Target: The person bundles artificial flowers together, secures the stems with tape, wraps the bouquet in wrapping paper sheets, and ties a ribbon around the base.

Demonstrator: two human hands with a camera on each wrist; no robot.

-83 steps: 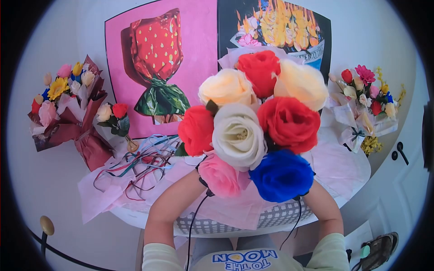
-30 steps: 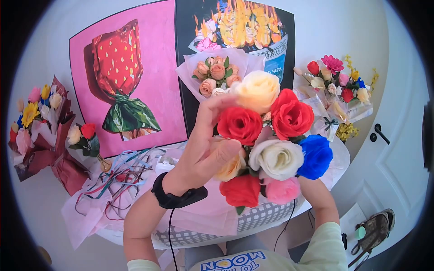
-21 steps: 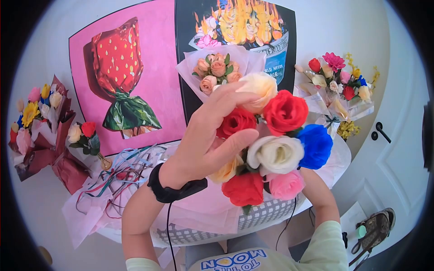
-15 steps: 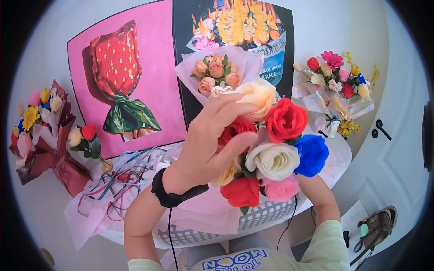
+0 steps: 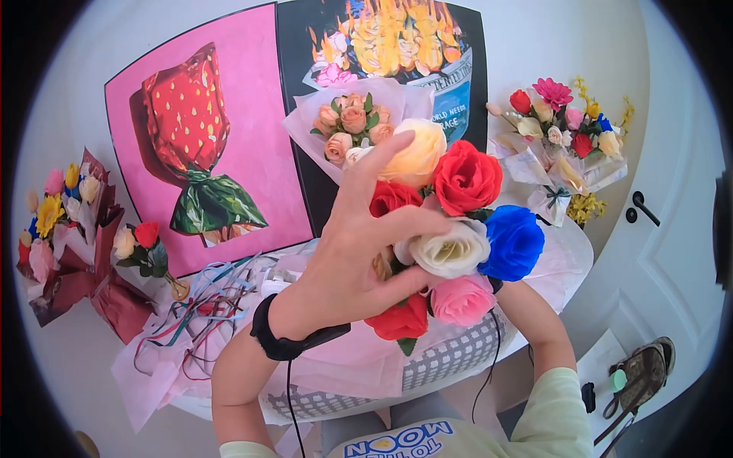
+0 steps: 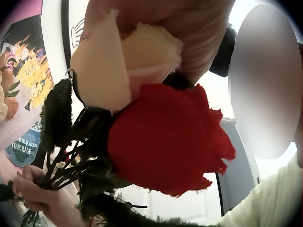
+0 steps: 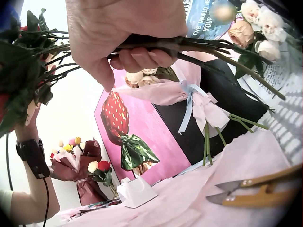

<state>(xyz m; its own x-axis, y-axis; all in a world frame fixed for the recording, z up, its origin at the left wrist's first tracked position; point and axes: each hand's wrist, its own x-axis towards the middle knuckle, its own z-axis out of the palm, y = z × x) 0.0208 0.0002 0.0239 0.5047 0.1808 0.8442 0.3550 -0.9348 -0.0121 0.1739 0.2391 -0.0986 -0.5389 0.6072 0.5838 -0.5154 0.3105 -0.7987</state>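
My right hand point(image 7: 125, 30) grips a bunch of artificial-rose stems point(image 7: 203, 46); the blooms hide that hand in the head view. My left hand point(image 5: 336, 244) is spread over the left side of the bunch. Its index finger and thumb lie along opposite edges of the white rose point(image 5: 450, 248), while another fingertip reaches the cream rose point(image 5: 412, 153). Around the white bloom sit a red rose point(image 5: 467, 177), a blue rose point(image 5: 513, 243) and a pink rose point(image 5: 462, 299). Close to the left wrist camera, a cream rose point(image 6: 102, 66) and a red rose point(image 6: 165, 142) show large.
Pink wrapping paper point(image 7: 184, 203) covers the table, with yellow-handled snips point(image 7: 255, 189) on it. Tangled ribbons point(image 5: 214, 298) lie at left. A peach-rose bouquet point(image 5: 351, 118) stands behind; other bouquets flank it, a burgundy-wrapped one point(image 5: 107, 282) and a white-wrapped one point(image 5: 561, 168).
The left hand came up to the blooms after the earliest frame. Since half a second ago, its index finger and thumb have spread across the white rose, and the bunch has shifted slightly left.
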